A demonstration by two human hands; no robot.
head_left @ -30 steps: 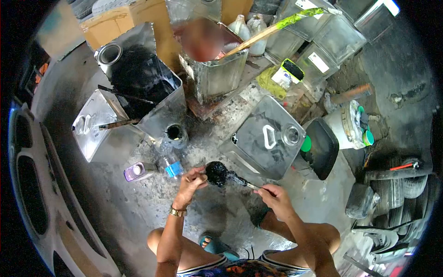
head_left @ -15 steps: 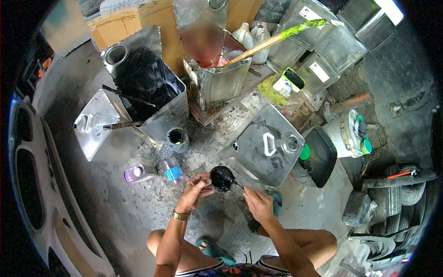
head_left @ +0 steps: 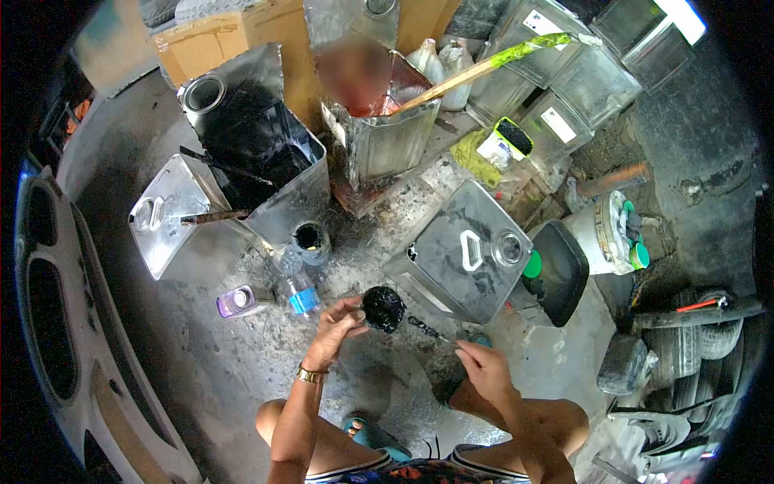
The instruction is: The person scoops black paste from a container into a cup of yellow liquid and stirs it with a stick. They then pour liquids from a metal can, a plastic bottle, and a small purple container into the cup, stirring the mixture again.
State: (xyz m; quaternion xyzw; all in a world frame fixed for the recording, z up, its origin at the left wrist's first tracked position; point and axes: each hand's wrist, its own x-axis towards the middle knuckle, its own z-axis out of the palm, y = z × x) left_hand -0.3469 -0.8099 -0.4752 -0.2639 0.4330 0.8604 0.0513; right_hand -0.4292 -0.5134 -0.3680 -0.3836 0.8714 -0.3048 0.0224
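Note:
My left hand grips a small round cup by its left rim, fingers closed on it. Thick, glossy black paste fills the cup. To the right, my right hand pinches the end of a thin stirring stick. Black paste coats the stick's far end, which is just outside the cup, apart from it. Whether that end is flat or spoon-shaped I cannot make out. Beyond the cup stands a closed square metal can, and a clear bottle with a blue label lies left of my left hand.
A cut-open metal can with black inside stands at the upper left, near a cut bottle. A purple-labelled container is nearby. A black tray and white bucket stand right. A pole leans from another can.
My right hand has moved right and down, drawing the stick out of the cup. My left hand and the cup have shifted slightly left.

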